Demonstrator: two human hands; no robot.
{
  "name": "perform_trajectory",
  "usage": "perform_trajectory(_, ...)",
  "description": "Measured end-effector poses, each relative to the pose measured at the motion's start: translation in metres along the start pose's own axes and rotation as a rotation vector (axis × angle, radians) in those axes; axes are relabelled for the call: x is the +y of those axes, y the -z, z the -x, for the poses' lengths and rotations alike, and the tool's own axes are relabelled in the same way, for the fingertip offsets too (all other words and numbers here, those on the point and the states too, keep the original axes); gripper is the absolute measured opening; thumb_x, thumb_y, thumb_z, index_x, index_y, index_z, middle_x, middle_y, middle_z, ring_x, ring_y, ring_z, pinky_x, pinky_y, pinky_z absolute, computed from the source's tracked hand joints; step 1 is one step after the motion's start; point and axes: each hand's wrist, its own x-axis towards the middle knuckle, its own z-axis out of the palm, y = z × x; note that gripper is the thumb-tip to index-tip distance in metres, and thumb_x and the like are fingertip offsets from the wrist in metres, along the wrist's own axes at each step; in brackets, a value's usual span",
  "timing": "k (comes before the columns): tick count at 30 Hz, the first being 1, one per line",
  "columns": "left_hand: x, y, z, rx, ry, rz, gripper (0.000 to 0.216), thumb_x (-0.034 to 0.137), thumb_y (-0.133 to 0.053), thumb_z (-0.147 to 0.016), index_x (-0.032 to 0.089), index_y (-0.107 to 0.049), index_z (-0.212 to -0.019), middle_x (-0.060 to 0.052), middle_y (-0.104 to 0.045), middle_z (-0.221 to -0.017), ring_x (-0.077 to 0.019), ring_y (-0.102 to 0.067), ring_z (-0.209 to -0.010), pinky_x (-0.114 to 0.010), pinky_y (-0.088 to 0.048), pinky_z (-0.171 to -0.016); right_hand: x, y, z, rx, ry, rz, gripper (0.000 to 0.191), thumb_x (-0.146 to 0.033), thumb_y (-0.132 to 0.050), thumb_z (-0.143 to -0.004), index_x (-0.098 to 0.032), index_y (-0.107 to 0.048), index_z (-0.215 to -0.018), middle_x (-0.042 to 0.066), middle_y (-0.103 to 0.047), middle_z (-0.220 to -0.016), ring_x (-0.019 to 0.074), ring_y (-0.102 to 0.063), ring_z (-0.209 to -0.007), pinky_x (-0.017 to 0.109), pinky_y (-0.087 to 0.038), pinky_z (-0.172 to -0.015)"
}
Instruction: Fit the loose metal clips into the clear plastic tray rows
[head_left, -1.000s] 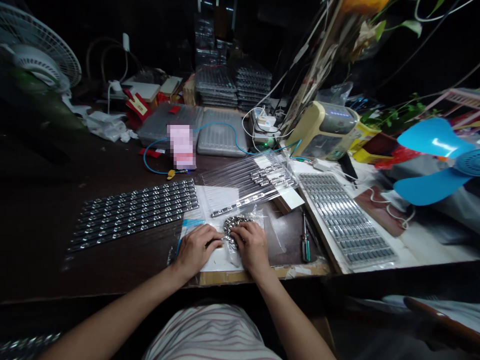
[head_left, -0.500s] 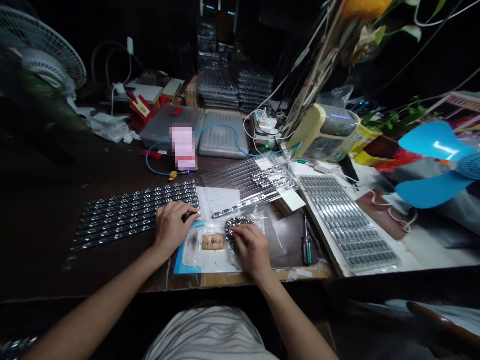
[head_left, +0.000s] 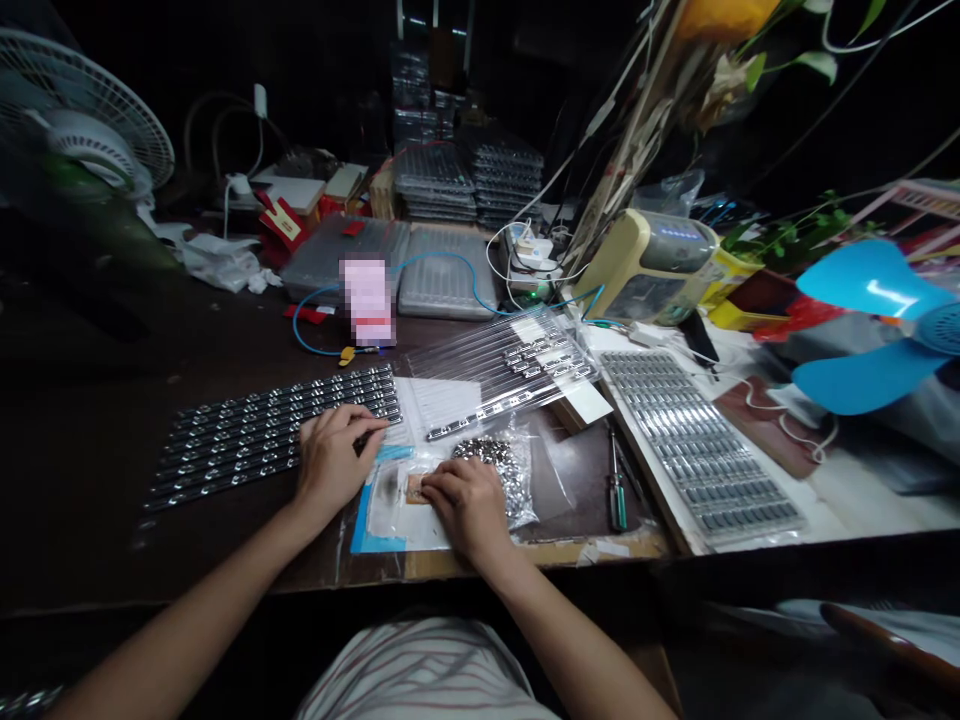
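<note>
My left hand [head_left: 334,457] rests on the right end of a row of dark strips of small metal parts [head_left: 247,435], its fingers curled and pinching at one strip. My right hand [head_left: 463,503] lies with bent fingers on a small tan block [head_left: 415,488] on a white sheet [head_left: 390,515]; what the fingertips hold is hidden. A clear bag of small shiny metal parts [head_left: 506,472] lies just right of that hand. Clear plastic tubes with a few parts inside [head_left: 499,375] lie beyond.
A green-handled screwdriver [head_left: 614,497] lies to the right, next to a long tray of small parts [head_left: 694,455]. Stacked trays [head_left: 469,180], cables, a yellow-cream device [head_left: 649,262], a white fan [head_left: 82,120] and a blue fan [head_left: 877,325] crowd the back and sides of the dark desk [head_left: 90,400].
My left hand left the middle and went left onto the dark strips, uncovering the tan block. My right hand slid left off the bag of metal parts onto the tan block.
</note>
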Motion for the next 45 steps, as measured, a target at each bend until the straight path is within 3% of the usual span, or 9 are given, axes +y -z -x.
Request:
perform_trajectory(6, 0.038, -0.025, -0.026, -0.128, -0.127, 0.065, 0.009, 0.032, -0.064, -0.081, 0.024, -0.069, -0.079, -0.004, -0.07, -0.087, -0.0239, -0.057, -0.086, -0.043, -0.03, -0.088, 0.005, 0.011, 0.002, 0.007, -0.008, 0.081, 0.017, -0.031, -0.063, -0.087, -0.029, -0.069, -0.103, 0.002, -0.066, -0.099, 0.0191, -0.053, -0.09, 0.033, -0.036, -0.074)
perform_trajectory(12, 0.039, -0.026, -0.026, -0.174, -0.14, 0.166, 0.009, 0.024, -0.056, -0.084, 0.021, -0.063, -0.079, -0.003, -0.07, -0.084, -0.0224, -0.061, -0.083, -0.043, -0.035, -0.09, 0.03, 0.035, 0.014, -0.001, -0.069, 0.271, 0.034, -0.028, -0.069, -0.082, -0.025, -0.063, -0.114, 0.007, -0.062, -0.116, 0.0247, -0.052, -0.096, 0.036, -0.038, -0.076)
perform_trajectory(15, 0.035, -0.017, -0.018, -0.188, -0.028, 0.347, 0.011, 0.027, -0.053, -0.085, 0.02, -0.061, -0.084, -0.004, -0.069, -0.085, -0.0202, -0.063, -0.081, -0.038, -0.044, -0.083, 0.035, 0.032, 0.017, 0.014, -0.063, 0.226, 0.018, -0.025, -0.066, -0.085, -0.024, -0.066, -0.103, 0.005, -0.065, -0.103, 0.0219, -0.054, -0.092, 0.033, -0.039, -0.075)
perform_trajectory(17, 0.032, -0.01, -0.01, -0.254, 0.104, 0.543, 0.018, 0.032, -0.052, -0.086, 0.019, -0.06, -0.095, -0.004, -0.068, -0.087, -0.018, -0.065, -0.076, -0.032, -0.049, -0.071, 0.036, 0.026, 0.016, 0.044, -0.066, 0.192, 0.007, -0.023, -0.063, -0.087, -0.023, -0.066, -0.093, 0.004, -0.065, -0.093, 0.0194, -0.055, -0.087, 0.031, -0.039, -0.074)
perform_trajectory(19, 0.029, -0.005, -0.001, -0.356, 0.23, 0.707, 0.029, 0.036, -0.049, -0.087, 0.018, -0.057, -0.109, -0.003, -0.067, -0.083, -0.0151, -0.064, -0.066, -0.027, -0.05, -0.059, 0.036, 0.021, 0.013, 0.073, -0.068, 0.178, 0.004, -0.023, -0.062, -0.088, -0.022, -0.066, -0.088, 0.003, -0.064, -0.088, 0.0182, -0.056, -0.083, 0.03, -0.039, -0.072)
perform_trajectory(22, 0.025, 0.0, 0.014, -0.459, 0.312, 0.779, 0.034, 0.036, -0.044, -0.089, 0.017, -0.058, -0.115, -0.001, -0.064, -0.073, -0.013, -0.062, -0.059, -0.025, -0.051, -0.055, 0.037, 0.016, 0.01, 0.114, -0.068, 0.162, 0.005, -0.024, -0.062, -0.088, -0.022, -0.065, -0.086, 0.003, -0.064, -0.086, 0.0181, -0.056, -0.081, 0.03, -0.038, -0.071)
perform_trajectory(27, 0.029, -0.003, 0.028, -0.349, 0.222, 0.645, 0.021, 0.032, -0.056, -0.084, 0.02, -0.067, -0.098, -0.005, -0.068, -0.096, -0.016, -0.065, -0.077, -0.025, -0.052, -0.062, 0.04, 0.016, 0.011, 0.176, -0.062, 0.071, 0.006, -0.024, -0.061, -0.088, -0.022, -0.065, -0.085, 0.003, -0.065, -0.091, 0.0184, -0.056, -0.086, 0.031, -0.041, -0.076)
perform_trajectory(36, 0.038, -0.02, 0.041, -0.208, 0.005, 0.524, 0.01, 0.026, -0.063, -0.083, 0.021, -0.071, -0.087, -0.003, -0.069, -0.087, -0.0168, -0.065, -0.082, -0.028, -0.05, -0.075, 0.041, 0.018, 0.01, 0.221, -0.067, -0.121, 0.017, -0.02, -0.049, -0.093, -0.022, -0.065, -0.098, 0.005, -0.066, -0.092, 0.019, -0.058, -0.087, 0.032, -0.046, -0.079)
perform_trajectory(45, 0.04, -0.021, 0.046, -0.211, -0.067, 0.409, 0.01, 0.026, -0.062, -0.085, 0.021, -0.069, -0.089, -0.003, -0.067, -0.087, -0.0165, -0.063, -0.082, -0.027, -0.048, -0.074, 0.04, 0.019, 0.01, 0.215, -0.076, -0.157, 0.015, -0.013, -0.054, -0.087, -0.022, -0.065, -0.092, 0.005, -0.063, -0.088, 0.0197, -0.057, -0.087, 0.033, -0.046, -0.078)
